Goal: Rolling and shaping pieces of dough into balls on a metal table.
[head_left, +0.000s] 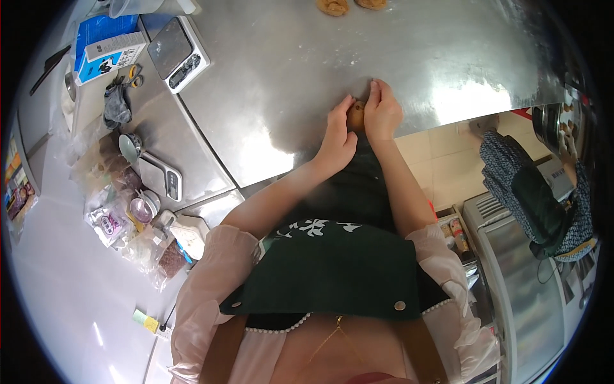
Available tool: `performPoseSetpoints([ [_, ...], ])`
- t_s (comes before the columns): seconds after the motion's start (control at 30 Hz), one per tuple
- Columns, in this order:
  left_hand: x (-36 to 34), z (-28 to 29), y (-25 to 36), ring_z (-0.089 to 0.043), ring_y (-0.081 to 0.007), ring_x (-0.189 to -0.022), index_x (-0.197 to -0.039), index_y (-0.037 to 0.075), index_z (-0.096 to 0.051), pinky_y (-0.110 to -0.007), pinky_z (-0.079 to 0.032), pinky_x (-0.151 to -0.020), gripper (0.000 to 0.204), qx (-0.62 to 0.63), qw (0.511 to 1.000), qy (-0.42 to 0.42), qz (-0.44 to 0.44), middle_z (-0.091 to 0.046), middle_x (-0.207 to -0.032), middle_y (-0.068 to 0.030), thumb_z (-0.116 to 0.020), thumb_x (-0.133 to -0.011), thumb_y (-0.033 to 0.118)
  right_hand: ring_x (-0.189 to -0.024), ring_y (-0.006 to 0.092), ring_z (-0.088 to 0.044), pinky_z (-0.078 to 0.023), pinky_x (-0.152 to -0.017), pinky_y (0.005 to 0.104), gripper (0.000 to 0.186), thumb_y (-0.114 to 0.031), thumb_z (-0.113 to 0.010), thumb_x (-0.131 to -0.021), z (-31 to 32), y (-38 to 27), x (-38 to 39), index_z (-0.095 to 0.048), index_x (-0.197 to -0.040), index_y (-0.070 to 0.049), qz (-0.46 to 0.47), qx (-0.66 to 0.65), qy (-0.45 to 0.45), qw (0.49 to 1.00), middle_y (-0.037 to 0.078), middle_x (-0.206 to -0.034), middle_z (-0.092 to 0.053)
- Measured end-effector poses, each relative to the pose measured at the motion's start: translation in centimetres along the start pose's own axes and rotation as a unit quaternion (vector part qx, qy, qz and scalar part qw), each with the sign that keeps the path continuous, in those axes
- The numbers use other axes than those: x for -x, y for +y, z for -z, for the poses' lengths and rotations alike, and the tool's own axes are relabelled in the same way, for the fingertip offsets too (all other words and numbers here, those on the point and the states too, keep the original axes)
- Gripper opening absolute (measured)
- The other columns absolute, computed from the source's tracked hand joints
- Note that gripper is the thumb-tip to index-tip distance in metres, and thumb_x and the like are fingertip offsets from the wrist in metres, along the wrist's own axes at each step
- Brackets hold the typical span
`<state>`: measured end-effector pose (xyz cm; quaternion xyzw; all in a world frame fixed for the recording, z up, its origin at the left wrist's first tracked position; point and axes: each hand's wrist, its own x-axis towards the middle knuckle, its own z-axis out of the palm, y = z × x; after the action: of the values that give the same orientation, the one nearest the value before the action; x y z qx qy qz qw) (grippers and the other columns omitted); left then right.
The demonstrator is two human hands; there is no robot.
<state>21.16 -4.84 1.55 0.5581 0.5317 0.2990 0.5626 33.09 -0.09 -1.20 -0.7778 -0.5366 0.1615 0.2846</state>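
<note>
Between my two hands, at the near edge of the steel table (281, 96), is a small round ball of brown dough (357, 117). My left hand (339, 133) curves round its left side, with the fingers pointing away from me. Against its right side my right hand (382, 114) is cupped, fingertips reaching past the ball. Only the top of the ball shows; the palms hide the rest. Farther off on the table lie two lumps of brown dough (333, 7), cut by the picture's upper edge.
On the left stand a scale (188, 70), a second small scale (153, 171), a blue and white carton (112, 54), orange-handled scissors (135, 77) and several plastic bags of ingredients (109, 224). To the right, a co-worker in a patterned garment (511, 173) is beside a grey-topped cabinet (511, 256).
</note>
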Motion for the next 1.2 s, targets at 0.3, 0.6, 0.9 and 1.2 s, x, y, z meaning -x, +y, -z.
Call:
performPoseSetpoints([
  [0.3, 1.8, -1.1, 0.9, -0.029, -0.0320, -0.136, -0.146, 0.001, -0.018, -0.041, -0.024, -0.114, 0.075, -0.046, 0.999, 0.011, 0.003, -0.030, -0.145, -0.0198, -0.047, -0.078, -0.011, -0.067, 0.0354, -0.065, -0.050, -0.058, 0.0435, 0.021, -0.024, -0.053, -0.094, -0.3, 1.6, 2.2, -0.067, -0.098, -0.009, -0.015, 0.043, 0.015, 0.999, 0.014, -0.077, -0.068],
  [0.6, 3.4, -1.6, 2.2, -0.033, -0.0403, -0.125, -0.143, -0.003, -0.021, -0.043, -0.027, -0.108, 0.074, -0.030, 0.999, -0.006, -0.033, -0.032, -0.138, -0.0236, -0.047, -0.073, -0.010, -0.064, 0.0345, -0.064, -0.050, -0.056, 0.0443, 0.018, -0.024, -0.055, -0.093, 0.7, 1.2, 2.1, -0.068, -0.097, -0.011, -0.052, -0.029, 0.018, 0.998, 0.013, -0.075, -0.068],
  [0.9, 1.6, -2.5, 0.2, -0.043, -0.0412, -0.112, -0.140, -0.001, -0.029, -0.045, -0.038, -0.098, 0.089, -0.284, 0.952, 0.000, -0.111, -0.040, -0.129, -0.0230, -0.079, -0.067, 0.008, -0.065, 0.0274, -0.064, -0.049, -0.060, 0.0371, 0.022, -0.024, -0.056, -0.094, 1.5, 2.5, 2.1, -0.066, -0.099, -0.005, -0.114, -0.104, 0.021, 0.988, 0.013, -0.077, -0.068],
  [1.2, -2.6, 2.0, 3.8, -0.051, -0.0275, -0.116, -0.137, 0.004, -0.036, -0.039, -0.044, -0.097, 0.076, 0.047, 0.994, -0.094, 0.036, -0.048, -0.126, -0.0158, -0.078, -0.073, 0.007, -0.100, 0.0166, -0.056, -0.046, -0.087, 0.0294, 0.056, -0.023, -0.072, -0.085, 6.8, 3.7, 3.0, -0.050, -0.130, 0.002, -0.139, -0.419, -0.127, 0.888, 0.012, -0.114, -0.060],
])
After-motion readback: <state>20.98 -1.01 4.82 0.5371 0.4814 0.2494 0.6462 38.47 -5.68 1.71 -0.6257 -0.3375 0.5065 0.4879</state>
